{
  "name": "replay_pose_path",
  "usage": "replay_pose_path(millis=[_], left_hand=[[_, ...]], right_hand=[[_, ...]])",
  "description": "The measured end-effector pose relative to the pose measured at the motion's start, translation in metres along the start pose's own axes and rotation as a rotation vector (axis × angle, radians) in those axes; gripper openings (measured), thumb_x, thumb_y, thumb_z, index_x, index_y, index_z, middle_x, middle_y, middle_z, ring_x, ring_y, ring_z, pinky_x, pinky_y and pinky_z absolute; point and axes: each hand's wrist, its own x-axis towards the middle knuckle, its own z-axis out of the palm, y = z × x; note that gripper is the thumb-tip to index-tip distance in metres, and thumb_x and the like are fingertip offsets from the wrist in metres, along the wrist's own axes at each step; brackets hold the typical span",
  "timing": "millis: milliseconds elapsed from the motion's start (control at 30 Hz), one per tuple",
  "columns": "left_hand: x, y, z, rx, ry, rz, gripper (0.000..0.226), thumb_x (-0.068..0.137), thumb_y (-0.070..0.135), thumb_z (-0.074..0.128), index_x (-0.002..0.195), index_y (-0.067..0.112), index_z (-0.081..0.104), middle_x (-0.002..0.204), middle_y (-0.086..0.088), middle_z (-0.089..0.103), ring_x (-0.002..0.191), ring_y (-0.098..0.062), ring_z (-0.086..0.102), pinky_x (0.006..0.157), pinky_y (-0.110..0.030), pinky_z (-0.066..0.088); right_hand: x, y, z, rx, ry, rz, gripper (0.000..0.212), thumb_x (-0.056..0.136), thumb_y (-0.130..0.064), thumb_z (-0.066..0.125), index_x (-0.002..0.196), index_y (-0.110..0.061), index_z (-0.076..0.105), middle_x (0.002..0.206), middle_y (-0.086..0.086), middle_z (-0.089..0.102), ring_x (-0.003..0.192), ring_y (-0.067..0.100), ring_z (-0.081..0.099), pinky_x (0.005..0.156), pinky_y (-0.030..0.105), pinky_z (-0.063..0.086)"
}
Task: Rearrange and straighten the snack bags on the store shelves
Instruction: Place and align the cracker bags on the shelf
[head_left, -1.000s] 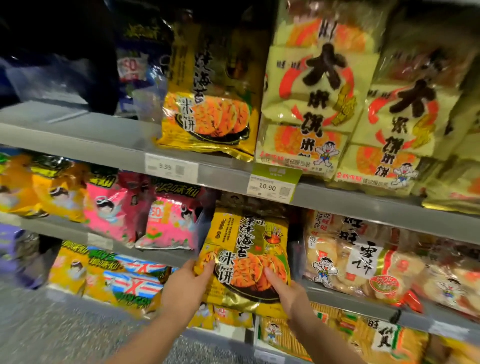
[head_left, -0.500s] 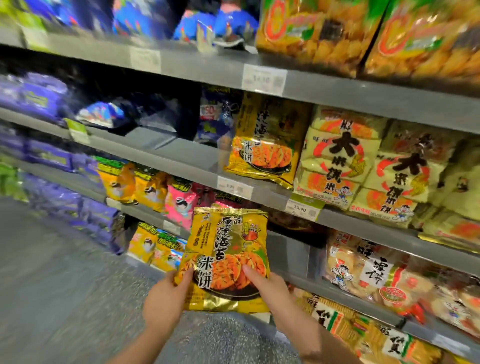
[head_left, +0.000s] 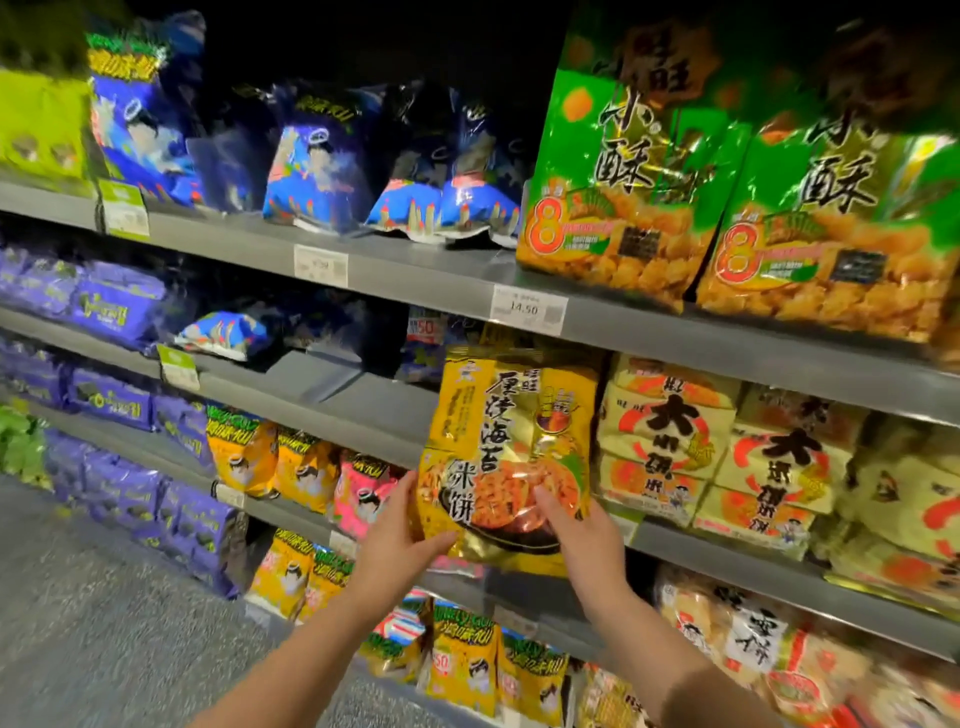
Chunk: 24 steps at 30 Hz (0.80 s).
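I have both hands on the yellow rice-cracker bag (head_left: 511, 452) — left hand (head_left: 397, 540) and right hand (head_left: 584, 545) each closed in a grip on its lower corners — upright before the shelf (head_left: 374, 405).

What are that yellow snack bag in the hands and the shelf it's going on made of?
The yellow rice cracker bag looks like glossy plastic film with gold foil, given its glare and crinkles. The grey shelf looks like painted sheet metal: flat, matte, thin-edged.

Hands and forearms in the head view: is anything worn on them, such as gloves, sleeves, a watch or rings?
Nothing visible. The left hand and right hand are bare, without gloves. Both forearms are uncovered down to the frame edge; no sleeve, watch, bracelet or ring shows.
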Motion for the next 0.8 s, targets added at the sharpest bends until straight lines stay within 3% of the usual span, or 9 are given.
replay_pose_path(millis=[67, 133, 267, 333, 433, 533, 633, 700, 800], left_hand=[[0.026, 0.007, 0.009, 0.075, -0.032, 0.076, 0.083, 0.076, 0.020, 0.074, 0.143, 0.029, 0.024, 0.120, 0.019, 0.047, 0.106, -0.003, 0.048, 0.086, -0.024, 0.039], [0.050, 0.007, 0.016, 0.129, -0.074, 0.095, 0.087, 0.077, 0.028, 0.072, 0.145, 0.033, 0.019, 0.128, 0.010, 0.053, 0.110, -0.011, 0.053, 0.087, -0.029, 0.043], [0.090, 0.016, 0.031, 0.218, -0.057, 0.114, 0.085, 0.082, 0.031, 0.067, 0.148, 0.029, 0.013, 0.125, -0.006, 0.058, 0.109, -0.022, 0.055, 0.072, -0.025, 0.035], [0.107, 0.022, 0.039, 0.242, -0.030, 0.116, 0.088, 0.082, 0.033, 0.066, 0.148, 0.033, 0.007, 0.120, -0.013, 0.057, 0.106, -0.027, 0.055, 0.074, -0.030, 0.040], [0.128, 0.026, 0.051, 0.270, -0.006, 0.098, 0.091, 0.083, 0.033, 0.065, 0.147, 0.035, 0.000, 0.127, -0.015, 0.051, 0.107, -0.029, 0.055, 0.085, -0.035, 0.043], [0.143, 0.026, 0.058, 0.315, 0.038, 0.096, 0.086, 0.089, 0.028, 0.059, 0.147, 0.035, -0.004, 0.126, -0.016, 0.047, 0.100, -0.028, 0.057, 0.081, -0.032, 0.042], [0.146, 0.022, 0.062, 0.366, 0.067, 0.101, 0.084, 0.091, 0.024, 0.056, 0.147, 0.032, -0.005, 0.123, -0.014, 0.043, 0.090, -0.024, 0.053, 0.072, -0.028, 0.040], [0.141, 0.020, 0.066, 0.441, 0.089, 0.189, 0.088, 0.086, 0.021, 0.063, 0.148, 0.026, 0.001, 0.137, -0.018, 0.034, 0.106, -0.026, 0.051, 0.082, -0.030, 0.044], [0.145, 0.015, 0.070, 0.648, 0.148, 0.400, 0.107, 0.063, 0.019, 0.084, 0.145, 0.025, 0.016, 0.147, -0.027, 0.025, 0.132, -0.042, 0.035, 0.102, -0.047, 0.040]], right_hand=[[0.015, -0.008, -0.004, 0.006, 0.067, -0.001, 0.085, 0.080, -0.054, 0.061, 0.143, -0.004, 0.032, 0.143, 0.012, 0.043, 0.129, 0.027, 0.042, 0.103, 0.035, 0.034], [0.028, -0.017, -0.005, -0.048, 0.130, -0.034, 0.078, 0.084, -0.053, 0.057, 0.143, -0.007, 0.033, 0.144, 0.010, 0.042, 0.130, 0.027, 0.040, 0.103, 0.035, 0.033], [0.043, -0.033, -0.001, -0.211, 0.244, -0.114, 0.078, 0.084, -0.048, 0.059, 0.146, -0.017, 0.023, 0.149, 0.002, 0.036, 0.134, 0.022, 0.038, 0.106, 0.037, 0.035], [0.041, -0.033, 0.002, -0.405, 0.255, -0.176, 0.086, 0.085, -0.042, 0.060, 0.149, -0.018, 0.008, 0.155, 0.002, 0.020, 0.139, 0.021, 0.027, 0.110, 0.037, 0.031], [0.031, -0.023, 0.011, -0.757, 0.185, -0.284, 0.093, 0.088, -0.043, 0.054, 0.147, -0.027, -0.017, 0.155, -0.002, -0.018, 0.146, 0.022, -0.002, 0.118, 0.036, 0.009], [0.033, -0.015, 0.022, -0.902, 0.060, -0.312, 0.083, 0.092, -0.040, 0.047, 0.145, -0.036, -0.017, 0.141, -0.006, -0.039, 0.143, 0.022, -0.019, 0.110, 0.034, -0.011], [0.048, -0.013, 0.026, -0.917, 0.059, -0.313, 0.078, 0.093, -0.031, 0.044, 0.145, -0.040, -0.013, 0.144, -0.006, -0.037, 0.144, 0.023, -0.015, 0.110, 0.031, -0.007], [0.057, -0.014, 0.027, -0.933, 0.096, -0.326, 0.078, 0.092, -0.027, 0.044, 0.145, -0.040, -0.012, 0.153, -0.001, -0.029, 0.145, 0.025, -0.010, 0.115, 0.034, 0.000], [0.071, -0.015, 0.030, -1.009, 0.191, -0.397, 0.084, 0.085, -0.023, 0.057, 0.148, -0.038, 0.003, 0.158, 0.008, -0.008, 0.144, 0.029, 0.009, 0.114, 0.039, 0.015]])
